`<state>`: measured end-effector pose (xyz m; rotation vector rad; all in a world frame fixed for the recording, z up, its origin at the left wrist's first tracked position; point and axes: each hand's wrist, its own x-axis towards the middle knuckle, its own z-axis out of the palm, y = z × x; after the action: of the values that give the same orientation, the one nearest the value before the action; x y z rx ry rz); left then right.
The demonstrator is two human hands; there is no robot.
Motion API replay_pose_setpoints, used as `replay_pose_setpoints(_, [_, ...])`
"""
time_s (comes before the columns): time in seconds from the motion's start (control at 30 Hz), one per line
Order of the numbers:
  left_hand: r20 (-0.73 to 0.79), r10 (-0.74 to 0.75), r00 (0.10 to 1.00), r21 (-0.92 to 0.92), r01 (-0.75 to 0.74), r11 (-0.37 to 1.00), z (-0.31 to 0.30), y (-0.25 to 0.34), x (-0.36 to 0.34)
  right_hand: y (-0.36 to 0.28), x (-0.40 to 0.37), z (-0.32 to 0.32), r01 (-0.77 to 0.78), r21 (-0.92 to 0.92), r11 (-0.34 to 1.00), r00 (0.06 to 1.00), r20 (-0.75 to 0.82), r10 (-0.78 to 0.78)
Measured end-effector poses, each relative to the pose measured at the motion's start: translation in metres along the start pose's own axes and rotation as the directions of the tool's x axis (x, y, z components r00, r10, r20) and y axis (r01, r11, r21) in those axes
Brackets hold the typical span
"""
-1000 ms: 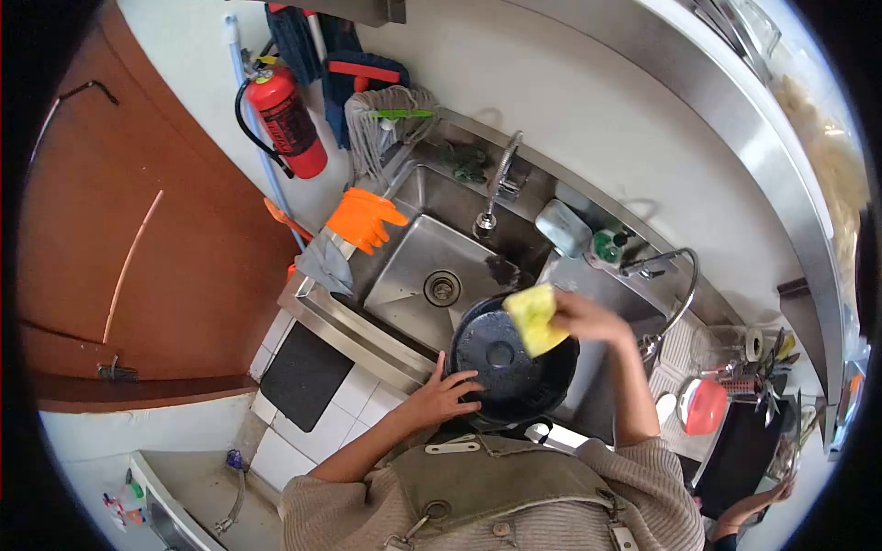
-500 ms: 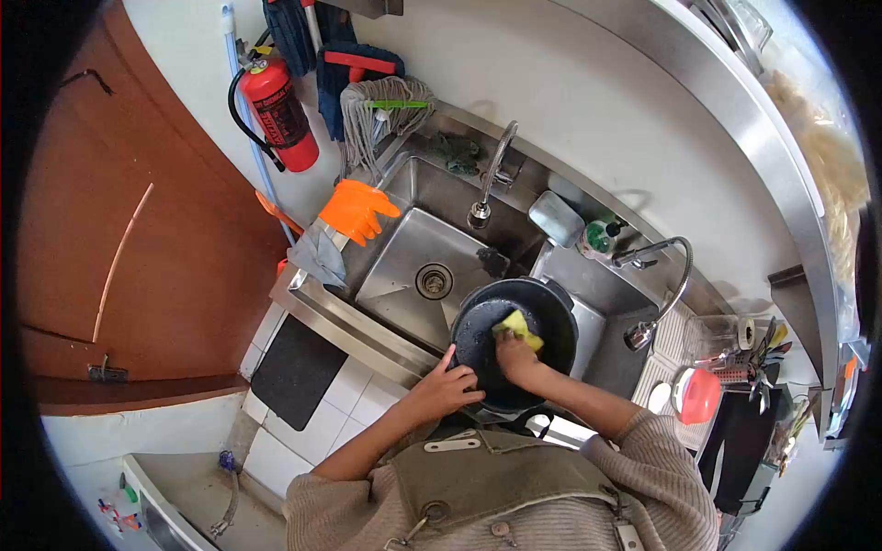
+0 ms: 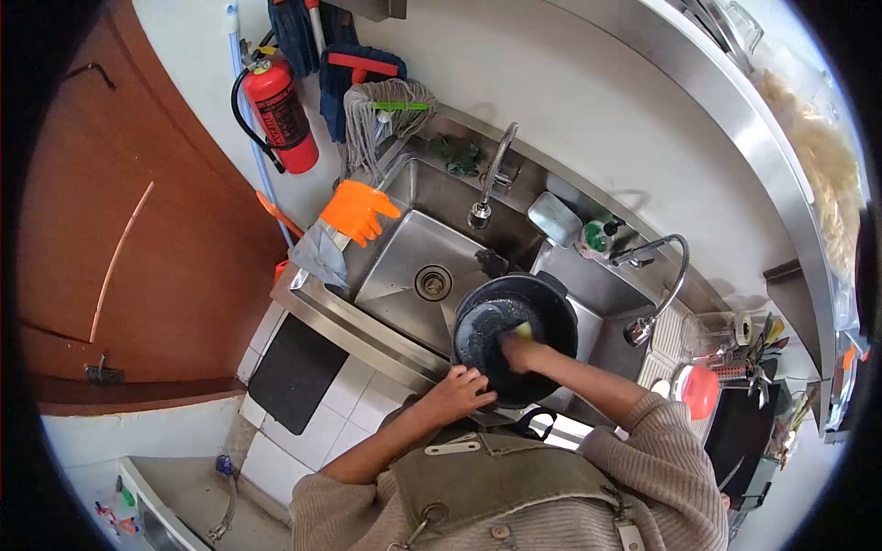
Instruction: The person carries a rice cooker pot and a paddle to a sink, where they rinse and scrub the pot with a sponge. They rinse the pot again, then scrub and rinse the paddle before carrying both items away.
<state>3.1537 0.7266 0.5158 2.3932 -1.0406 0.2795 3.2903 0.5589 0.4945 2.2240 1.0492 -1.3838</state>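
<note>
A large black pot [image 3: 551,317] is tilted over the divider between two steel sink basins, its open side facing me. Inside it, my right hand [image 3: 524,354] presses a yellow sponge [image 3: 523,330] against the inner wall; the hand is blurred and covers most of the sponge. Wet streaks show on the pot's inside. My left hand [image 3: 464,389] grips the near left rim of the pot with bent fingers.
Two faucets [image 3: 496,170] [image 3: 657,308] rise behind the basins. An orange glove [image 3: 358,211] lies at the left sink corner. A soap bottle [image 3: 597,237] and metal container [image 3: 555,219] stand behind; a dish rack [image 3: 661,354] is right.
My right hand has moved slightly within the pot and now hides more of the sponge. My left hand has shifted right and down along the rim.
</note>
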Motion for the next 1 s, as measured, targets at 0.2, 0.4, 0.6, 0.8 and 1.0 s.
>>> replay_pose_setpoints(0.2, [0.072, 0.023, 0.997, -0.015, -0.022, 1.0, -0.004, 0.009, 0.013, 0.016, 0.044, 0.027, 0.131, -0.007, 0.991, 0.834, -0.539, -0.114])
replay_pose_setpoints(0.4, [0.044, -0.012, 0.999, 0.013, 0.011, 1.0, -0.007, 0.015, 0.018, 0.024, 0.006, 0.042, 0.04, 0.116, 0.992, 0.944, -0.329, 0.001])
replay_pose_setpoints(0.6, [0.075, -0.034, 0.997, 0.012, 0.034, 0.999, -0.001, 0.016, 0.023, -0.033, 0.013, 0.019, 0.232, 0.103, 0.967, 0.839, -0.524, -0.145])
replay_pose_setpoints(0.8, [0.098, -0.091, 0.991, 0.055, 0.086, 0.995, -0.002, 0.021, 0.026, 0.016, 0.011, -0.003, -0.39, 0.192, 0.901, 0.742, -0.514, 0.431])
replay_pose_setpoints(1.0, [0.034, -0.132, 0.991, 0.052, 0.131, 0.99, 0.002, 0.02, 0.029, 0.002, -0.018, 0.031, -0.272, 0.059, 0.96, 0.956, -0.092, 0.277])
